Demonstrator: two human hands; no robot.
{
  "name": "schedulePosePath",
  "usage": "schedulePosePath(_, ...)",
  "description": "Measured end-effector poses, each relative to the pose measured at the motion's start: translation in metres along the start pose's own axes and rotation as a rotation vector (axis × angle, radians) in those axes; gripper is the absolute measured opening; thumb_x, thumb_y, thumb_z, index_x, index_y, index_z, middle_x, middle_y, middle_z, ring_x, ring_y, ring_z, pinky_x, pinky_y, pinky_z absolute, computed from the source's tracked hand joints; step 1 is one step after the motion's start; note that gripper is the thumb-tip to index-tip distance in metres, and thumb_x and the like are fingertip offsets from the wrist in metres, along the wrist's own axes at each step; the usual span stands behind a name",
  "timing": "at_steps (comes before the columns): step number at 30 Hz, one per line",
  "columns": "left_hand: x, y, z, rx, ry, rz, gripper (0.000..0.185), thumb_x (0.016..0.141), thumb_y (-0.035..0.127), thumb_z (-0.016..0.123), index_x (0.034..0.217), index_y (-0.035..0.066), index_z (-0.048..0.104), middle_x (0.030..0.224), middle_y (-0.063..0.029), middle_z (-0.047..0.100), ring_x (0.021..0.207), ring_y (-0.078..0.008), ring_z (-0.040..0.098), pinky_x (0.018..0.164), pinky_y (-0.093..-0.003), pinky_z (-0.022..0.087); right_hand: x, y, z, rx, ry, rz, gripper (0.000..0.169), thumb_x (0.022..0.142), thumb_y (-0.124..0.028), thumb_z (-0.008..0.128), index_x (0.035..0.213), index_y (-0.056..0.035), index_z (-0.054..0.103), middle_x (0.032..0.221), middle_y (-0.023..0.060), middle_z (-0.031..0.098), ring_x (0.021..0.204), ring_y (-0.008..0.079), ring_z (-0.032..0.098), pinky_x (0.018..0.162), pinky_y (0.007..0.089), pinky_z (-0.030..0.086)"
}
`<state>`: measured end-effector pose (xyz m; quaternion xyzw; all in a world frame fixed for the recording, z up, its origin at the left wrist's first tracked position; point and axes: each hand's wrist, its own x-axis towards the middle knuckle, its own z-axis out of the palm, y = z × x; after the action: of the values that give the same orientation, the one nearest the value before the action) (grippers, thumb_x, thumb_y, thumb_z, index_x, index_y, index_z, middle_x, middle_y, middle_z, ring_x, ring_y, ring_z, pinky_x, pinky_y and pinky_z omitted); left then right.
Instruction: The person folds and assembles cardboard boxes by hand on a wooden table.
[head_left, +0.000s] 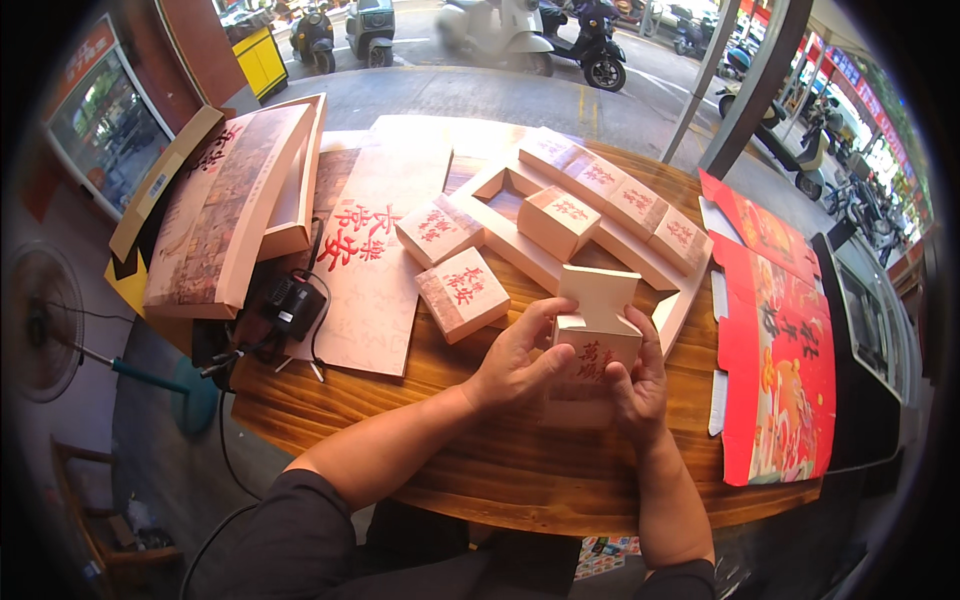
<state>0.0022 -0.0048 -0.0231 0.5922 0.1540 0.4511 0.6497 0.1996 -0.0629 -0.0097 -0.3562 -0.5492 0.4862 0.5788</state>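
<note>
Between both hands I hold a small printed cardboard box (596, 337), its top flap raised and its lower panel hanging down. My left hand (525, 352) grips its left side, and my right hand (639, 367) its right side, with the thumb on the printed face. Behind it lies a large open cardboard tray (517, 266). One small closed box (559, 217) rests inside the tray, and several more stand in a row along its far right side. Left of the tray, two small closed boxes (439, 229) (463, 292) sit near each other.
Flat printed cardboard (375, 300) and a black power adapter (294, 304) lie left on the wooden table (465, 465). Larger printed boxes (225, 210) stand at the far left. Red printed cardboard (780, 360) lies at the right edge. A fan (45, 322) stands beyond the table's left side.
</note>
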Motion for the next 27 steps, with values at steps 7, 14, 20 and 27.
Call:
schedulePosePath(7,-0.001,0.000,-0.003,-0.071,-0.019,-0.063,0.043,0.103,0.026,0.057,0.137,0.004,0.043,0.128,-0.0087,0.054,0.116,-0.0137,0.053,0.100,-0.0306,0.043,0.007,0.000,-0.005,-0.247,0.037,-0.176,0.042,0.099,-0.037,0.064,0.115,0.0007,0.054,0.129,0.0115,0.048,0.112,0.0171,0.051,0.093,0.0291,0.045)
schedulePosePath(14,-0.001,0.001,-0.003,-0.037,0.001,-0.036,0.031,0.102,0.021,0.057,0.128,0.006,0.048,0.123,-0.0039,0.053,0.113,-0.0121,0.052,0.098,-0.0298,0.045,0.005,0.002,-0.006,-0.177,0.052,-0.113,0.040,0.098,-0.035,0.064,0.114,0.0013,0.057,0.120,0.0079,0.052,0.105,0.0139,0.053,0.091,0.0278,0.045)
schedulePosePath(20,0.002,-0.001,0.000,-0.014,0.071,0.041,0.029,0.101,0.015,0.056,0.127,0.006,0.050,0.129,-0.0060,0.050,0.112,-0.0138,0.054,0.097,-0.0312,0.047,0.004,0.002,-0.003,-0.128,0.051,-0.081,0.043,0.098,-0.033,0.065,0.124,-0.0004,0.054,0.117,0.0055,0.056,0.098,0.0116,0.057,0.086,0.0269,0.048)
schedulePosePath(27,0.002,0.001,0.002,-0.136,0.052,0.065,0.023,0.100,0.007,0.054,0.123,0.007,0.051,0.137,-0.0107,0.048,0.120,-0.0168,0.053,0.103,-0.0358,0.046,0.002,0.007,-0.005,-0.163,0.128,-0.175,0.045,0.092,-0.024,0.075,0.122,-0.0033,0.049,0.120,0.0108,0.060,0.102,0.0148,0.060,0.086,0.0292,0.052)
